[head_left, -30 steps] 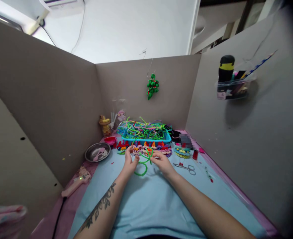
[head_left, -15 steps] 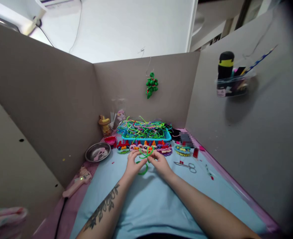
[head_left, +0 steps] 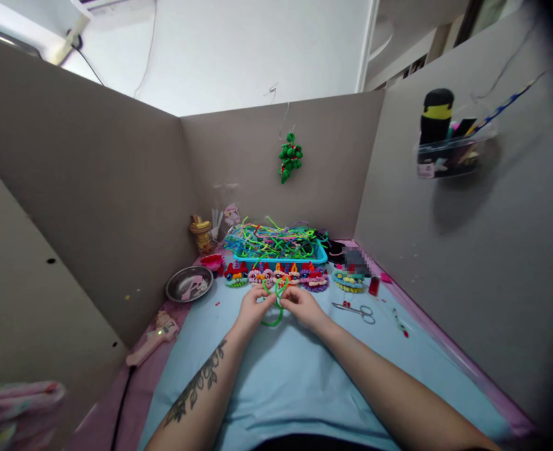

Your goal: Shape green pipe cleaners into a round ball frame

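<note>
Between my two hands is a bright green pipe cleaner (head_left: 273,323), curved into loops above and below my fingers. My left hand (head_left: 256,305) pinches it from the left with thumb and forefinger. From the other side my right hand (head_left: 303,307) pinches it too, the fingertips of both hands close together. Whether it is one stem or several twisted together, I cannot tell. Just beyond my hands stands a row of colourful fuzzy figures (head_left: 285,275), partly covered by my fingers and the green loops.
A blue tray (head_left: 280,262) heaped with pipe cleaners stands at the back. Scissors (head_left: 363,313) lie to the right. On the left are a metal bowl (head_left: 173,292) and a pink glue gun (head_left: 147,349). Grey panels (head_left: 238,150) enclose the table; a green ornament (head_left: 290,156) hangs at the back.
My fingertips have shifted slightly on the green pipe cleaner, and its upper loops now stand closer together. The whole view has turned a little to the left.
</note>
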Demonstrator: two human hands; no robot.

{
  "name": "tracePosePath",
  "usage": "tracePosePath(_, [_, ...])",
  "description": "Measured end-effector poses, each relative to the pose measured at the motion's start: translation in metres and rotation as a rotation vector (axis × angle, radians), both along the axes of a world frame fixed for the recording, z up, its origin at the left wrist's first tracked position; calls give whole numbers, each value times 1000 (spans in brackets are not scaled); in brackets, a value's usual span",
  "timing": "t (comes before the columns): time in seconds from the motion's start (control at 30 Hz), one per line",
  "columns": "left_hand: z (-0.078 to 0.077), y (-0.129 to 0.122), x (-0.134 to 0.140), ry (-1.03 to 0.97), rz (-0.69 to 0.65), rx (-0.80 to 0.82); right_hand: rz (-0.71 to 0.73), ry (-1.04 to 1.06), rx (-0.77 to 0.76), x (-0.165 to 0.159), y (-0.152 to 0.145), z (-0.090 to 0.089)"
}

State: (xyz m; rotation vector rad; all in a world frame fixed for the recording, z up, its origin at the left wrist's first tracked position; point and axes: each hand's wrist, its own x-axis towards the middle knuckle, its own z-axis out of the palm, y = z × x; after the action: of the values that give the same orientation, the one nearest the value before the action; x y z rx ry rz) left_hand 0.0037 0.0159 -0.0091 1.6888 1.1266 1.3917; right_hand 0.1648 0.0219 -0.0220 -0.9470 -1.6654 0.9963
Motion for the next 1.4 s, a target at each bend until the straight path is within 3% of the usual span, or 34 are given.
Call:
tracePosePath(0.23, [-2,5,-3,-97,55,-54,-3,-34,17,7,-3,5])
tracePosePath(0.47, [-3,6,-8,-85,122,-32,-26,-93,145,13,-3,10])
tracePosePath(0.63, [-2,7,-7,-117,127,-62,-47,-70,50,19,0,8])
tracePosePath(0.77, [0,8,-9,-267,173,-216,-44,-45,-27,17,-1,1])
tracePosePath(0.97, [-5,8,-8,-418,145,-364,-107,-151,171,-4,-4,-2])
tracePosePath(1.2, [-8,7,-5,-509,89,-463,-109,-217,262,-19,-21,3])
tracePosePath(1.4, [-8,8,-8,-458,62,-414,-36,-216,248,-19,-20,-4])
